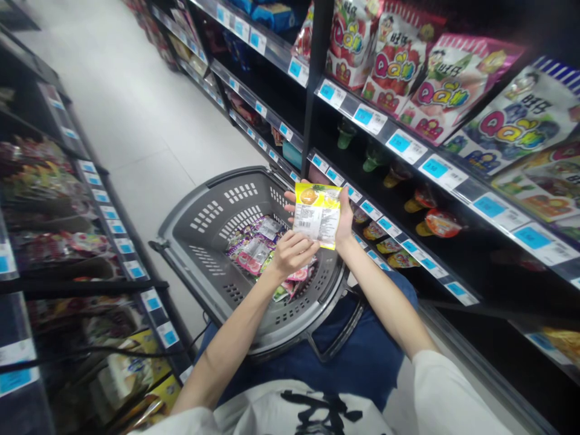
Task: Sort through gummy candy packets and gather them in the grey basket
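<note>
Blue trousers (385, 320) nearest; now the right hand (345, 220) grips a yellow-and-white packet (316, 211) over the grey basket (199, 238)! Left-hand (294, 257) fingers curl at its lower edge, pinching or not, can't tell. More packets (254, 254) lie below; beyond, sweet bags (394, 57) line the shelf (385, 132).

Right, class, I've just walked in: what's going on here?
A person in a shop aisle holds a yellow-and-white packet in the right hand, small print facing up. The left hand is at its lower edge. Below is a grey basket with other packets inside. Printed bags stand on shelves to the right.
</note>
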`<state>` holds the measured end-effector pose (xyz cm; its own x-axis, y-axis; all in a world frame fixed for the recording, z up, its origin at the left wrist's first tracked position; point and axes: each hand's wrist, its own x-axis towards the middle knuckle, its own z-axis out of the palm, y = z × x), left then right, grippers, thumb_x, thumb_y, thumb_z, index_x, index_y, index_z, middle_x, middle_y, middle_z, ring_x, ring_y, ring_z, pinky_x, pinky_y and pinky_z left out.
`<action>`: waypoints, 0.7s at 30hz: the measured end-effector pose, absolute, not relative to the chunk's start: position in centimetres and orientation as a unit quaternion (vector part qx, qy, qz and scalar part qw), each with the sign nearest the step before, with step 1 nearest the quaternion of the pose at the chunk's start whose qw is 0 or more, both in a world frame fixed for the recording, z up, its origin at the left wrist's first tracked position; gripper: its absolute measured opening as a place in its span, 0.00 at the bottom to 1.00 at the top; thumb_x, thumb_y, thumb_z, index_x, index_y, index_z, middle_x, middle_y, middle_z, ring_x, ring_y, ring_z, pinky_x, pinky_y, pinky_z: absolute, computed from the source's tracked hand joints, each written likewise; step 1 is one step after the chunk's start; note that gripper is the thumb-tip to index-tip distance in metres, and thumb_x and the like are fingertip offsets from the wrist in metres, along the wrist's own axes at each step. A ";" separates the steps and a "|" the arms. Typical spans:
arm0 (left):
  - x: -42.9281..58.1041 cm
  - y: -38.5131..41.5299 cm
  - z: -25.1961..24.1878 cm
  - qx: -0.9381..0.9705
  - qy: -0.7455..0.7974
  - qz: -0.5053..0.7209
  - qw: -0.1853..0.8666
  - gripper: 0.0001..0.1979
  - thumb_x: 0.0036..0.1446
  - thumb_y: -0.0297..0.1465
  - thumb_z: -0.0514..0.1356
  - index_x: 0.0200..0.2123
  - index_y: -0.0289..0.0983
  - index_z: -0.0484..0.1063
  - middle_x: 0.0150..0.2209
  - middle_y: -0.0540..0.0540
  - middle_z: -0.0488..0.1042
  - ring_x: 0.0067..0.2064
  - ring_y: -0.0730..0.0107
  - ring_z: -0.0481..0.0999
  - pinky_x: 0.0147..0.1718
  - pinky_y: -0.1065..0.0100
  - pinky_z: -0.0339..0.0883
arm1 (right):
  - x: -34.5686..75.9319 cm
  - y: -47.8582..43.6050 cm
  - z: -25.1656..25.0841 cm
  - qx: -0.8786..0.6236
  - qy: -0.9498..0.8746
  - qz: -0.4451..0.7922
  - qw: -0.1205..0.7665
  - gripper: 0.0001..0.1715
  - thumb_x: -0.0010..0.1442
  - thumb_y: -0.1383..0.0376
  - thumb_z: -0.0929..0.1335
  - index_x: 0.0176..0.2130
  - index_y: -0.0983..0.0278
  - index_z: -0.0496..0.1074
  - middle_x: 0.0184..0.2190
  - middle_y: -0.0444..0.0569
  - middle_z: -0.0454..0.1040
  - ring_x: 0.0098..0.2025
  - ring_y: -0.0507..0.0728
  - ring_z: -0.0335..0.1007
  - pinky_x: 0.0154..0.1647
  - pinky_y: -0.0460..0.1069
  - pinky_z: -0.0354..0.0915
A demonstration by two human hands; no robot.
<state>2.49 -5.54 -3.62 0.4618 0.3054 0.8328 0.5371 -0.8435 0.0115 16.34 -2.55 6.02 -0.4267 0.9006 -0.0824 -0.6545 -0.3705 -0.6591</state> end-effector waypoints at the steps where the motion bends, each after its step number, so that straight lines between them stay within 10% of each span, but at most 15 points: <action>1: 2.5 -5.5 -3.6 -0.844 -0.245 -0.462 0.119 0.06 0.60 0.25 0.61 0.38 0.42 0.75 0.24 0.51 0.73 0.31 0.70 0.74 0.32 0.63 0.60 | 16.3 -2.6 6.1 -0.222 -0.280 0.798 0.485 0.50 0.52 0.29 0.63 0.55 0.63 0.68 0.53 0.57 0.73 0.56 0.64 0.71 0.54 0.61 0.71; 21: 2.7 -5.4 -3.2 -0.844 -0.263 -0.451 0.127 0.05 0.59 0.25 0.62 0.36 0.41 0.74 0.26 0.51 0.70 0.32 0.70 0.71 0.34 0.64 0.59 | 16.6 -2.2 5.0 -0.256 -0.271 0.785 0.495 0.48 0.53 0.30 0.64 0.51 0.66 0.71 0.48 0.58 0.75 0.57 0.65 0.70 0.54 0.63 0.71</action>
